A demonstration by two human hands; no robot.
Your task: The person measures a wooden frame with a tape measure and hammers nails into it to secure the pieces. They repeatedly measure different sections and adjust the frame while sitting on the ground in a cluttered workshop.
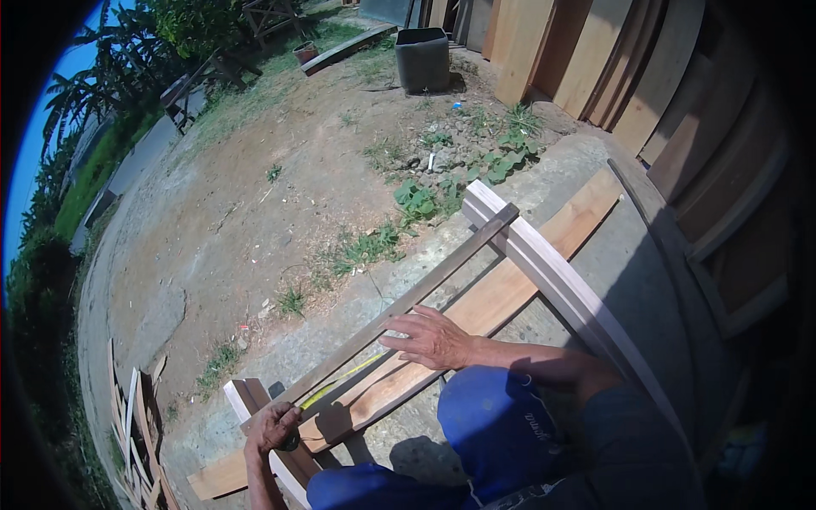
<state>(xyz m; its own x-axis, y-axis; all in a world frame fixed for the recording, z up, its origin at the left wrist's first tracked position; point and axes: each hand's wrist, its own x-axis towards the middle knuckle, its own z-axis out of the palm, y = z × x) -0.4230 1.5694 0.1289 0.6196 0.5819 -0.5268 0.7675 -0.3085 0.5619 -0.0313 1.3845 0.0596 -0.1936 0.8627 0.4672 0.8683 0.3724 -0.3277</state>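
My left hand point(274, 427) is curled at the lower left, beside the near end of a dark narrow wood strip point(382, 328). It is closed round a tape measure point(291, 441), whose dark case is mostly hidden by the fingers. The yellow tape blade point(321, 394) runs out from there toward my right hand point(435, 339), along the strip. That hand hovers or rests by the strip with fingers stretched out and apart; whether it touches the blade cannot be seen. The strip lies across two pale timber beams point(565, 285) point(291, 476).
Beneath the strip lies a wide light-brown plank point(501, 293) over the concrete. Scrap wood strips point(136, 433) are piled at the left. A dark square bucket point(422, 64) stands on the dirt ahead. Tall boards point(586, 64) lean at the far right, near a thin dark rod point(633, 191).
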